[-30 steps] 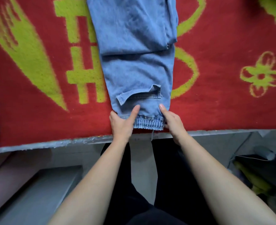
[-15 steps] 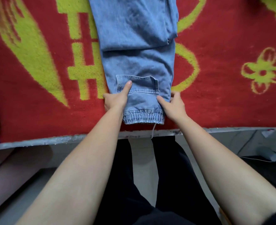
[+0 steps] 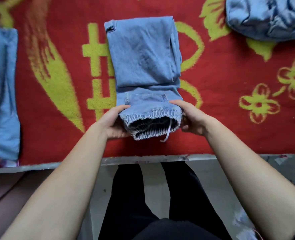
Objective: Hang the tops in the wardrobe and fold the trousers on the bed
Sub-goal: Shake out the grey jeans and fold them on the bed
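Note:
A pair of light blue denim trousers (image 3: 143, 56) lies folded lengthwise on the red and yellow blanket (image 3: 56, 118) of the bed. Its far part is doubled over the near part. My left hand (image 3: 113, 121) grips the left side of the elastic waistband end, and my right hand (image 3: 189, 116) grips the right side. Both hands hold that end lifted off the blanket, so the dark inside of the waistband faces me. A white drawstring hangs from it.
Another folded light blue garment (image 3: 1, 94) lies at the left of the bed. A crumpled blue denim heap (image 3: 266, 16) sits at the far right. The bed's pale edge (image 3: 143, 160) runs in front of my legs, with grey floor below.
Both hands slid up the sides of the trousers, then took hold of the waistband end and raised it off the blanket. The view pulled back, showing more of the bed.

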`<state>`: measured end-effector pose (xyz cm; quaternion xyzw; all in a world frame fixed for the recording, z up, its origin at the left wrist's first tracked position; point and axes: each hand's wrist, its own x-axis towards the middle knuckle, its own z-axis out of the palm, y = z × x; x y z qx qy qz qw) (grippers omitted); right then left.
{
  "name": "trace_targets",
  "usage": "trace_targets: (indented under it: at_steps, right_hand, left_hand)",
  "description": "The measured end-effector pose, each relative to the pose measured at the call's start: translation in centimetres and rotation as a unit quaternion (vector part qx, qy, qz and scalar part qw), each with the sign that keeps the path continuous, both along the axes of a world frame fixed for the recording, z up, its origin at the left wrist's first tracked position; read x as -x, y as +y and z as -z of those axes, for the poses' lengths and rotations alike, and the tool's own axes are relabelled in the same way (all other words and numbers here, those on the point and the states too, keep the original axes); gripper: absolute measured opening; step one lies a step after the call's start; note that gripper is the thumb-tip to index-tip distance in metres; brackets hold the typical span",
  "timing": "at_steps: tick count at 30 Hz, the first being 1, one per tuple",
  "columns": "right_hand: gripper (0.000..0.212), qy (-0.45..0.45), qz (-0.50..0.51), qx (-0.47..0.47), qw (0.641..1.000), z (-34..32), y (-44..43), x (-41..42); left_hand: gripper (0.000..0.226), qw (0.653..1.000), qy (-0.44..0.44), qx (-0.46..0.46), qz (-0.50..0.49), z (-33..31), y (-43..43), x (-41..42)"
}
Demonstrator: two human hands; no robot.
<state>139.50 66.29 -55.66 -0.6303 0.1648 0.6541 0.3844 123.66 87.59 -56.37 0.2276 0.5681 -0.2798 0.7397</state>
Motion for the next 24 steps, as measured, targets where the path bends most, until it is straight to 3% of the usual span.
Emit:
trace_targets:
  at_steps: [2, 4, 7, 8, 10, 12, 14, 16, 20, 24]
  right_hand:
    - [0.049, -0.026, 0.008, -0.008, 1.0, -2.1, 3.1, -3.6]
    - [0.049, -0.046, 0.084, -0.039, 0.995, -3.4, 6.6, -7.7]
    - [0.058, -0.12, 0.133, -0.055, 0.982, -3.8, 11.0, -12.7]
    - [0.05, -0.165, 0.107, -0.046, 0.979, -3.3, 11.9, -13.7]
    - [0.032, -0.267, 0.015, -0.014, 0.964, -1.5, 12.8, -14.5]
    - [0.035, -0.403, -0.136, 0.039, 0.904, 1.2, 12.6, -14.3]
    - [0.05, -0.499, -0.232, 0.069, 0.832, 3.2, 11.9, -13.1]
    - [0.063, -0.545, -0.224, 0.068, 0.805, 4.6, 11.5, -11.6]
    - [0.094, -0.511, -0.165, 0.029, 0.843, 6.6, 11.5, -10.7]
    - [0.112, -0.508, -0.225, -0.037, 0.83, 7.8, 9.9, -11.1]
  left_hand:
    - [0.025, 0.998, -0.011, -0.026, -0.053, -1.9, 2.0, -2.9]
    - [0.039, 0.987, -0.034, -0.076, -0.135, -3.5, 4.7, -6.4]
    - [0.048, 0.948, -0.091, -0.186, -0.242, -4.0, 8.1, -11.3]
    - [0.042, 0.939, -0.094, -0.253, -0.211, -3.5, 8.7, -12.5]
    - [0.038, 0.904, -0.064, -0.42, -0.045, -1.3, 9.4, -13.7]
    - [0.047, 0.832, -0.042, -0.539, 0.126, 1.4, 9.7, -13.8]
    - [0.062, 0.796, -0.054, -0.564, 0.212, 3.7, 9.6, -13.6]
    - [0.074, 0.789, -0.057, -0.574, 0.213, 5.2, 9.2, -13.4]
    - [0.097, 0.817, -0.071, -0.559, 0.119, 6.1, 8.2, -13.0]
    - [0.119, 0.776, -0.139, -0.582, 0.199, 6.6, 7.0, -10.6]
